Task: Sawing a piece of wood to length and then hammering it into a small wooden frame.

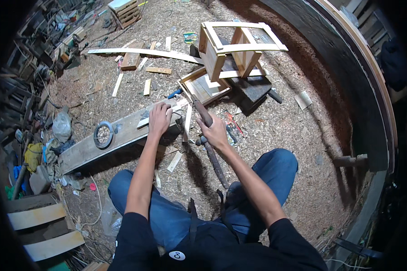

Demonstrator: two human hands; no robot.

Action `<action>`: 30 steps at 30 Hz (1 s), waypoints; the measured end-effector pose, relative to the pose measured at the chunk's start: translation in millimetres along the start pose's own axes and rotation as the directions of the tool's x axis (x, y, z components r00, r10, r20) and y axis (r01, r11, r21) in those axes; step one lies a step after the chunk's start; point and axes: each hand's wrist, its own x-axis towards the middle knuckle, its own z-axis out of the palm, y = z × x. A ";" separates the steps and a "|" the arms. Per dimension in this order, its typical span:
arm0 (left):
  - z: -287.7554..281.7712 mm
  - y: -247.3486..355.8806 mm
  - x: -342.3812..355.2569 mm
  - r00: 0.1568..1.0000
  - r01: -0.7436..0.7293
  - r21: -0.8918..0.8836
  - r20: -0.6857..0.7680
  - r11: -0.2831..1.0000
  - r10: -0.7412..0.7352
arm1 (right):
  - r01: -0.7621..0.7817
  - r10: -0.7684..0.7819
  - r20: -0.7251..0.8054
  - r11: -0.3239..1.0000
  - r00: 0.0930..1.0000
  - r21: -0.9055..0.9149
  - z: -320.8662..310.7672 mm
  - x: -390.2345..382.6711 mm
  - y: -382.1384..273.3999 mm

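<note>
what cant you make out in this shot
All in the head view:
Palm of the left hand: hidden by its back.
Part of the brown wooden handle: covered by the right hand.
Dark stool: partly behind the wooden frame.
Filling of the round bowl: too small to identify.

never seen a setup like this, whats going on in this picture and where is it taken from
There's no machine here: these are a person's bare hands, seen from above through a wide camera worn on their head, which bends straight edges. The left hand rests at a narrow wooden bench, over a thin wooden strip. The right hand grips a long dark tool; its exact kind is unclear. A round dish of wood bits sits on the bench. Beyond stands a pale wooden frame, above a floor strewn with shavings.
</note>
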 end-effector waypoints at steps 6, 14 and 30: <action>-43.0 22.5 -10.1 0.988 0.067 0.063 0.135 0.996 -0.075 | 0.158 -0.158 0.009 0.985 0.987 -0.066 -12.2 8.2 -9.1; -82.4 77.8 -25.3 0.895 0.441 -0.636 0.369 0.634 -0.252 | 0.070 -0.070 0.002 0.997 0.998 -0.010 -6.0 3.7 -23.0; -53.4 91.0 -52.5 0.740 0.663 -0.742 0.632 0.096 -0.228 | 0.145 -0.151 -0.064 0.986 0.986 -0.086 0.0 -3.3 -23.2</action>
